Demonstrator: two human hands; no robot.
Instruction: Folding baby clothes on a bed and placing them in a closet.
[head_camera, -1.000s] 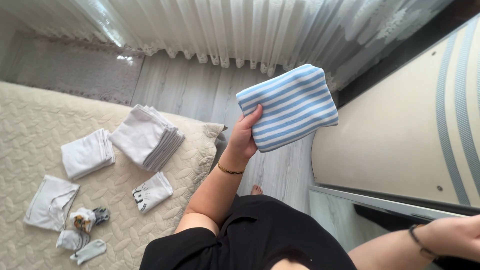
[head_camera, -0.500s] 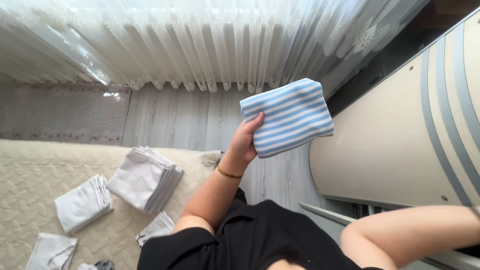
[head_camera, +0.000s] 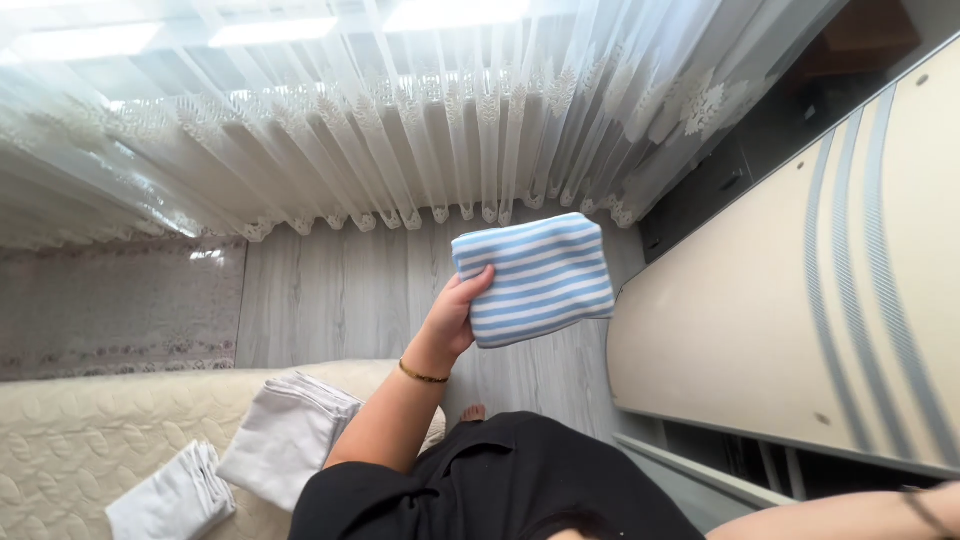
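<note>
My left hand (head_camera: 455, 320) is raised in front of me and grips a folded blue-and-white striped cloth (head_camera: 535, 278) by its left edge, thumb on top. The cloth hangs in the air over the grey wooden floor (head_camera: 340, 295), close to the cream cupboard door (head_camera: 780, 310) on the right. A thin gold bracelet sits on that wrist. Only my right forearm (head_camera: 850, 512) shows at the bottom right edge; the hand itself is out of frame.
A bed with a cream quilted cover (head_camera: 80, 440) lies at the lower left, carrying two stacks of folded white cloths (head_camera: 285, 450) (head_camera: 175, 495). White lace curtains (head_camera: 350, 120) hang along the far wall. A pale rug (head_camera: 110, 310) lies left.
The view has tilted upward, so most small items on the bed have dropped out of sight. My left hand still holds the striped cloth. My right hand has slid out of frame.
</note>
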